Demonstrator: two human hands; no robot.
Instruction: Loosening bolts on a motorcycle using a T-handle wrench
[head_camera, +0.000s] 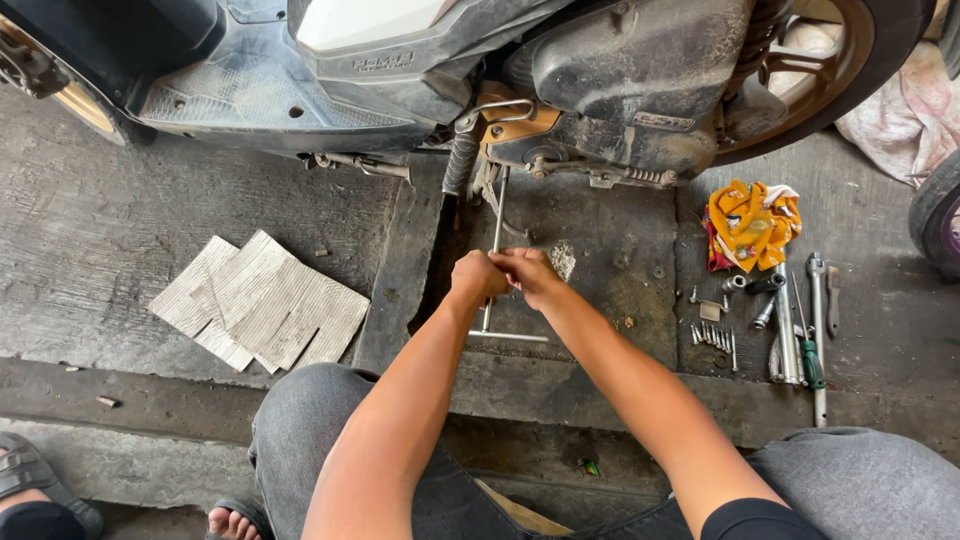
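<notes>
Far left of the fingers a folded sheet of cardboard (262, 300) lies flat on the concrete floor (90, 230). Both hands meet at the middle: the left hand (477, 276) is closed in a fist around the long T-handle wrench (494, 262), and the right hand (530, 276) touches it, fingers curled shut on the same shaft. The wrench runs from its crossbar just below the fingers up to the underside of the scooter (520, 70), near the spring (459, 160); whether its tip sits on a bolt I cannot tell. Judging by the loose screws (714, 335) well right of the fingers, some fasteners seem already out, while the one under the engine looks still in work. Further right lie a yellow rag (751, 224), spanners (790, 325) and a green-handled screwdriver (810, 360).
</notes>
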